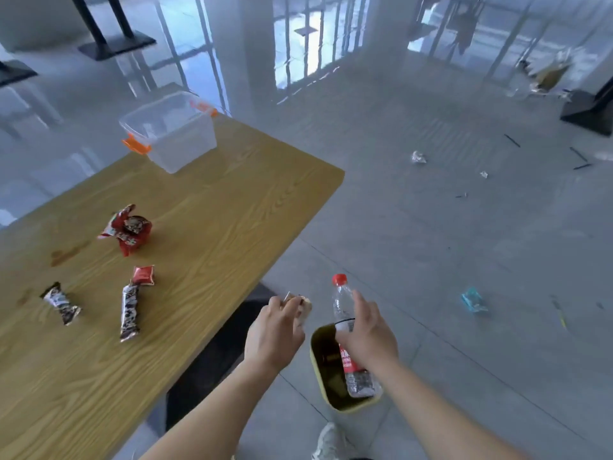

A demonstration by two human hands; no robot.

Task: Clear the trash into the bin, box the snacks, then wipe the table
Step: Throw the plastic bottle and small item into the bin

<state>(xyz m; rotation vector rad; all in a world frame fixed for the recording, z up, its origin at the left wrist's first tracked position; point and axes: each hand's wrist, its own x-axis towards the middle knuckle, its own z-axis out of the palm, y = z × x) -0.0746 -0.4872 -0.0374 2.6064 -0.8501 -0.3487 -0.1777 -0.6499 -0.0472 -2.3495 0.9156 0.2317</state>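
Observation:
My right hand [368, 333] grips a clear plastic bottle [345, 307] with a red cap, held upright over the yellow bin [318, 376] on the floor beside the table. My left hand [275, 330] is closed around a crumpled pale wrapper [303, 305] just left of the bin's rim. On the wooden table [199, 227] lie a crumpled red wrapper [127, 229], a small red packet [143, 274] and two dark snack bars [130, 312] [62, 303]. A clear storage box [172, 131] with orange clips stands open at the table's far end.
Brown stains [68, 252] mark the table's left part. Scraps of litter lie on the grey floor, among them a crumpled white piece [418, 157] and a blue wrapper [473, 300]. Black table bases [116, 44] [588, 111] stand further off. My shoe [328, 443] is beside the bin.

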